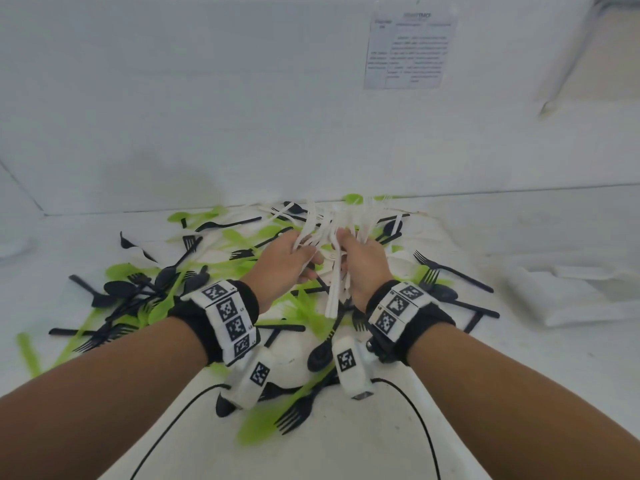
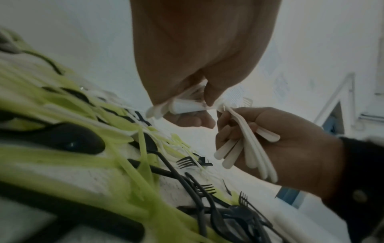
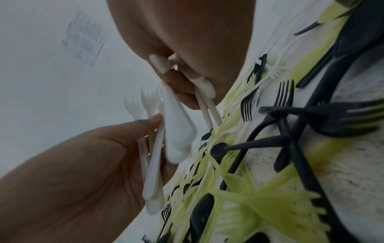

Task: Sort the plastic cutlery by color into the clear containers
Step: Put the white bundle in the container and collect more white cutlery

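White cutlery is bunched between both hands above the middle of the table, handles hanging down and tines and bowls fanning up toward the far wall. The left hand has its fingers curled round a sheaf of the white handles; the right hand sits just beside it, fingers and thumb also clamped on white pieces (the two hands nearly touch at the knuckles). From the left wrist view the right hand's bundle shows as several flat handles splayed out below its palm, while from the right wrist view white forks stand up from the left hand's grip. Under and around the hands lies a mixed heap: green cutlery and black cutlery crisscrossed over each other, spreading from the near left to the far right, with a black fork near the front edge. A clear container sits at the right, well apart from the heap, its contents hard to make out. A printed sheet hangs on the far wall.
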Available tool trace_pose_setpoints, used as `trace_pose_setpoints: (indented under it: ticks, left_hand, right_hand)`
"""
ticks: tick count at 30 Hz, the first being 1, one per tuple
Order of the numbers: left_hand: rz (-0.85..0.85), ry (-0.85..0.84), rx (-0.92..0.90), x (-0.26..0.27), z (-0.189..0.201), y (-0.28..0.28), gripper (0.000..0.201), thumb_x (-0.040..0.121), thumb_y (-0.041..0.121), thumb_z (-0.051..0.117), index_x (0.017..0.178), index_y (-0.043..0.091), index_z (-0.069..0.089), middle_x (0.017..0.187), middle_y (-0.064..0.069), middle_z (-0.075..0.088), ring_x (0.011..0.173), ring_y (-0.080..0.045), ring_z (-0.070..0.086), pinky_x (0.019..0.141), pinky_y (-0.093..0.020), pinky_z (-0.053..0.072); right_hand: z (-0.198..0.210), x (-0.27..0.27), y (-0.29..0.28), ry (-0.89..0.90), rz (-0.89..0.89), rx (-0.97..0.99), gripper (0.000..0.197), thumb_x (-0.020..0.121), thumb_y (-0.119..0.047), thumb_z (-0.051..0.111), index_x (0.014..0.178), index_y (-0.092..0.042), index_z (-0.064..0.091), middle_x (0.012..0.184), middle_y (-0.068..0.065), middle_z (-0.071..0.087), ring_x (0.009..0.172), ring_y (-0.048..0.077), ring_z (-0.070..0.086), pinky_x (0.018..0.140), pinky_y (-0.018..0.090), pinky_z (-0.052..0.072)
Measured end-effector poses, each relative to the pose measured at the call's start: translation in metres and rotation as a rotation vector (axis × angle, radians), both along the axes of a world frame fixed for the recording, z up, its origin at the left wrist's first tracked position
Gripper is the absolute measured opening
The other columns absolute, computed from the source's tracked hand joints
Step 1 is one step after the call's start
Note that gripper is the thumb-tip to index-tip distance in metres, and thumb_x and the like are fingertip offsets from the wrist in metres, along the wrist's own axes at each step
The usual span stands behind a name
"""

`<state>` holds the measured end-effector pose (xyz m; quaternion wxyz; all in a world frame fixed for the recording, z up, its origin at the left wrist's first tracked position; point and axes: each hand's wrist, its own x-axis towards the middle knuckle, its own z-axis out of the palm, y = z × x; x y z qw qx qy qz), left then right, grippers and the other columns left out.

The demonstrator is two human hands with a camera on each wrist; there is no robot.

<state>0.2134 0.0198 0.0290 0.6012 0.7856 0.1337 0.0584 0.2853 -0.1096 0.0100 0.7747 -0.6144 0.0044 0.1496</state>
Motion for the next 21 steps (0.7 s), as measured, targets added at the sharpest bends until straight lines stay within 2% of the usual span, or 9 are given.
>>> trace_pose_setpoints:
  ticks: [2,4,6,8,9,12,15,19,21]
  left_hand:
    - [-0.016,-0.038,0.108,-0.001,-0.002,0.008,0.019,0.107,0.028,0.05,0.11,0.016,0.065,0.104,-0.01,0.073,0.075,-0.018,0.075,0.075,-0.046,0.059]
    - [-0.004,-0.046,0.162,-0.003,-0.003,0.016,0.019,0.107,0.025,0.048,0.107,0.019,0.066,0.102,-0.003,0.073,0.077,-0.022,0.076,0.078,-0.047,0.06]
    - [0.073,-0.036,0.17,-0.004,-0.005,0.026,0.019,0.107,0.021,0.044,0.105,0.02,0.063,0.101,0.0,0.071,0.08,-0.023,0.074,0.074,-0.036,0.061]
    - [0.17,-0.059,0.254,-0.006,-0.005,0.036,0.02,0.107,0.021,0.041,0.104,0.02,0.061,0.093,0.0,0.066,0.073,-0.021,0.066,0.057,-0.019,0.048]
    - [0.194,-0.086,0.349,-0.007,-0.004,0.039,0.019,0.107,0.024,0.042,0.102,0.02,0.06,0.088,0.001,0.064,0.068,-0.02,0.06,0.054,-0.02,0.042]
    - [0.091,-0.179,0.583,-0.008,0.0,0.034,0.012,0.098,0.038,0.062,0.095,0.027,0.063,0.086,0.008,0.065,0.072,-0.009,0.057,0.063,-0.025,0.041]
    - [-0.076,-0.178,0.615,-0.007,-0.007,0.023,0.026,0.089,0.044,0.074,0.108,0.028,0.069,0.098,0.013,0.068,0.09,-0.006,0.062,0.079,-0.025,0.049]
    - [-0.015,-0.192,0.598,-0.006,-0.018,0.025,0.018,0.092,0.033,0.072,0.107,0.022,0.07,0.094,0.01,0.07,0.088,-0.01,0.065,0.079,-0.031,0.051]
    - [-0.006,-0.151,0.554,-0.006,-0.019,0.028,0.013,0.095,0.027,0.067,0.106,0.021,0.07,0.091,0.011,0.069,0.08,-0.002,0.063,0.071,-0.028,0.048]
  right_hand:
    - [0.0,0.001,0.002,0.051,-0.038,0.034,0.021,0.1,-0.025,0.062,0.095,-0.006,0.07,0.066,0.001,0.064,0.063,0.019,0.062,0.067,0.036,0.051]
    - [0.0,0.004,0.003,0.109,-0.087,0.047,0.024,0.099,-0.026,0.063,0.105,-0.004,0.069,0.071,0.0,0.062,0.062,0.016,0.058,0.061,0.032,0.048]
    - [0.0,0.007,0.0,0.139,-0.136,0.045,0.022,0.099,-0.025,0.063,0.103,-0.004,0.068,0.071,0.0,0.055,0.059,0.015,0.051,0.058,0.03,0.045]
    - [-0.002,0.011,-0.005,0.121,-0.17,0.007,0.02,0.098,-0.025,0.062,0.092,-0.007,0.066,0.067,0.0,0.05,0.057,0.015,0.047,0.058,0.031,0.043]
    - [-0.003,0.012,-0.006,0.103,-0.172,-0.027,0.021,0.098,-0.026,0.061,0.089,-0.008,0.065,0.066,0.001,0.048,0.056,0.015,0.046,0.059,0.032,0.043]
    - [-0.003,0.007,-0.001,0.077,-0.121,-0.051,0.018,0.099,-0.025,0.06,0.091,-0.009,0.064,0.065,0.001,0.049,0.05,0.014,0.048,0.054,0.029,0.044]
    - [-0.001,-0.003,0.012,0.084,-0.051,-0.022,0.017,0.099,-0.023,0.06,0.093,-0.008,0.066,0.073,0.006,0.056,0.053,0.015,0.052,0.054,0.029,0.045]
    - [-0.004,-0.006,0.014,0.12,0.021,-0.017,0.02,0.094,-0.028,0.066,0.091,-0.008,0.068,0.072,0.005,0.057,0.06,0.019,0.05,0.059,0.035,0.045]
    - [-0.004,-0.005,0.007,0.125,0.071,-0.05,0.02,0.094,-0.03,0.068,0.087,-0.011,0.069,0.065,0.001,0.054,0.056,0.018,0.047,0.057,0.034,0.042]
